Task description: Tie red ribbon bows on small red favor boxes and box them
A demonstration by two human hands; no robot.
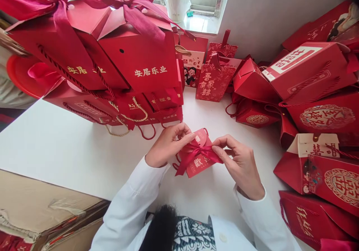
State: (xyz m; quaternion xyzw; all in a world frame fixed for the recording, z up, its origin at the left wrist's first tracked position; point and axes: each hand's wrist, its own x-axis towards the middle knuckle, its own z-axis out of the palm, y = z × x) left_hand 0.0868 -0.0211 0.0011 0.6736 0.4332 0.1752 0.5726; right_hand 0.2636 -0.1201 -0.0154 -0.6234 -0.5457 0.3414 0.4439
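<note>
My hands work just above the white table, holding a small red gift box (196, 168) printed with gold-white characters. A red satin ribbon (206, 152) crosses the box and forms a loose knot on top. My left hand (168, 146) pinches the ribbon and box top between thumb and fingers. My right hand (238, 164) pinches the ribbon's right end at the box's edge. White shirt sleeves cover both forearms.
Large red gift boxes with rope handles and ribbon bows (131, 64) tower on the white table (58, 146) ahead. Red gift bags (215, 79) stand behind my hands, more red boxes (327, 116) pile right, and a cardboard carton (42, 206) sits lower left. Another person (9, 84) stands far left.
</note>
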